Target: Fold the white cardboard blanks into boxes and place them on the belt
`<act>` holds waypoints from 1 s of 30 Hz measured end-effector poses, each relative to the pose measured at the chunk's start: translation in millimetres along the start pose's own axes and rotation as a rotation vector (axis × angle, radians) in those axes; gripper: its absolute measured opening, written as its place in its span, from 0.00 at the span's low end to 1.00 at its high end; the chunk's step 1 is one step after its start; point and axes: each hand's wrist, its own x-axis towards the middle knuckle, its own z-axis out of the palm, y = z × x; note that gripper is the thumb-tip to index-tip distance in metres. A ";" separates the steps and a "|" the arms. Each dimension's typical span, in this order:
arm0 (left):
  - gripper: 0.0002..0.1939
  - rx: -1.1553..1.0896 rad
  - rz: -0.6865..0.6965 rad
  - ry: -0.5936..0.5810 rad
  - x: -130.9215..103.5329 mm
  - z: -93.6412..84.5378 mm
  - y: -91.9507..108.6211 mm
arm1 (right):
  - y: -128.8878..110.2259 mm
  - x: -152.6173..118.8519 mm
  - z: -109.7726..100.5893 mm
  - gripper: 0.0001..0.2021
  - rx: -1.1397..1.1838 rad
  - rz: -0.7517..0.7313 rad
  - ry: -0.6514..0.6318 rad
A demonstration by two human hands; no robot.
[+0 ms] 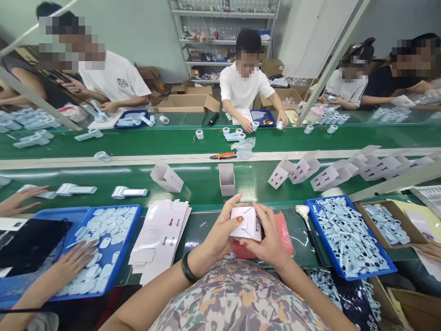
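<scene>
Close to my body, a small white carton (247,224) is held between my two hands, its folded flaps facing me. My left hand (222,230) grips it from the left, the thumb lying on the flap. Around the right side and lower edge curl the fingers of my right hand (270,239). Under the carton lies a pink-red bubble-wrap piece (283,234), partly hidden by my hands. A stack of flat, unfolded cartons (161,236) with printed pictures sits left of my left hand. Straight ahead stands an open white carton (226,180).
Right of me are a hammer-like tool (312,234), a blue tray (389,271) of light-blue parts and a cardboard box (416,236). More open cartons (299,170) stand on the green belt. At left, a co-worker's hand (77,257) reaches into another blue tray (132,230). Pliers (223,156) lie ahead.
</scene>
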 end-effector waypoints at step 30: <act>0.38 0.201 -0.023 -0.253 47.5 -11.8 -74.1 | 12.3 -18.2 -76.0 0.39 -0.431 -0.040 -0.328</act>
